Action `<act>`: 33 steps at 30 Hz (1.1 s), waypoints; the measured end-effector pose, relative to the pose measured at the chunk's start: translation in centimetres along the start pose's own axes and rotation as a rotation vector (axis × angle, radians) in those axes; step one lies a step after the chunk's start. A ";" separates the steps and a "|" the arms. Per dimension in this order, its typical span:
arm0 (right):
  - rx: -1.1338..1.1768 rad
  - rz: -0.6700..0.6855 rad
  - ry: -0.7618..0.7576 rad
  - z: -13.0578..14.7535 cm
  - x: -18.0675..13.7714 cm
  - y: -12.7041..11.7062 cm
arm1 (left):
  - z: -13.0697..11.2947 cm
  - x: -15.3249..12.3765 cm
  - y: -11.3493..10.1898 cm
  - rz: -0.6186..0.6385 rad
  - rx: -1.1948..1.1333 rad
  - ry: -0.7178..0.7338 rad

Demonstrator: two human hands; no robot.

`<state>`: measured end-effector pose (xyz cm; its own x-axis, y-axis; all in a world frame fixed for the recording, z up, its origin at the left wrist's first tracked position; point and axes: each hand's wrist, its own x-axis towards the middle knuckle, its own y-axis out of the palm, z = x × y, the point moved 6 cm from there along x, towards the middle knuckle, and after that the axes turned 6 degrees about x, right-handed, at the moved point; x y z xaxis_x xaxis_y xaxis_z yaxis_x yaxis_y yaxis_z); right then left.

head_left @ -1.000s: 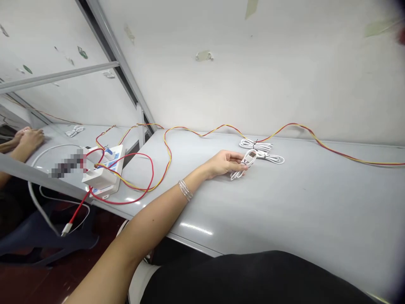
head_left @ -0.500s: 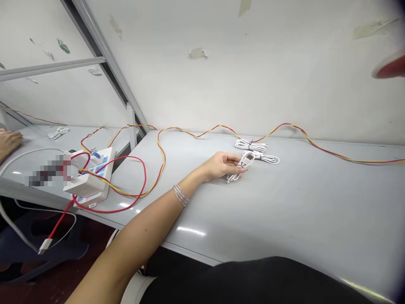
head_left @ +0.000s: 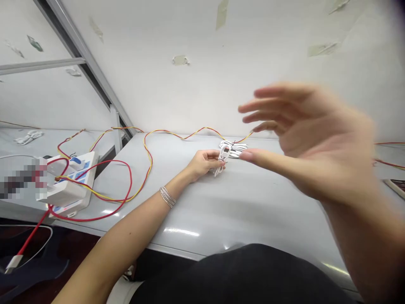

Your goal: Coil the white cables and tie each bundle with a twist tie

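In your left hand (head_left: 201,165), the fingers pinch a coiled white cable (head_left: 223,155); just beyond them lies more bundled cable (head_left: 238,148). Your right hand (head_left: 329,143) has its fingers spread.

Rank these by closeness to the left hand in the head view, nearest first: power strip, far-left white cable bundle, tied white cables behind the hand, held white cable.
1. Held white cable: in the left hand.
2. Tied white cables: just beyond, slightly right.
3. Power strip: well to the left.
4. Far-left white cable bundle: left, past the strip.
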<state>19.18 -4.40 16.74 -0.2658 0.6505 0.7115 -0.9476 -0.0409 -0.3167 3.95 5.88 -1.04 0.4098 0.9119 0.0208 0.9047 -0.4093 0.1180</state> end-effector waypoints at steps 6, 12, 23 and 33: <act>-0.123 -0.081 0.209 -10.4 -3.7 3.8 | -0.4 0.2 -1.3 -0.131 0.022 0.065; -0.053 -0.126 0.408 -13.8 -5.8 5.2 | -0.7 0.2 -1.2 -0.119 0.087 0.107; 0.084 -0.119 0.535 -14.6 -6.6 5.7 | -0.9 0.3 -1.1 -0.136 0.349 0.163; -0.021 -0.118 0.521 -14.4 -6.3 5.9 | -1.5 0.0 -0.2 -0.122 0.444 0.233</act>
<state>17.85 2.21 1.34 -0.0299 0.9405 0.3386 -0.9606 0.0666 -0.2698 3.57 6.01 0.38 0.3072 0.9154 0.2602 0.9271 -0.2262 -0.2989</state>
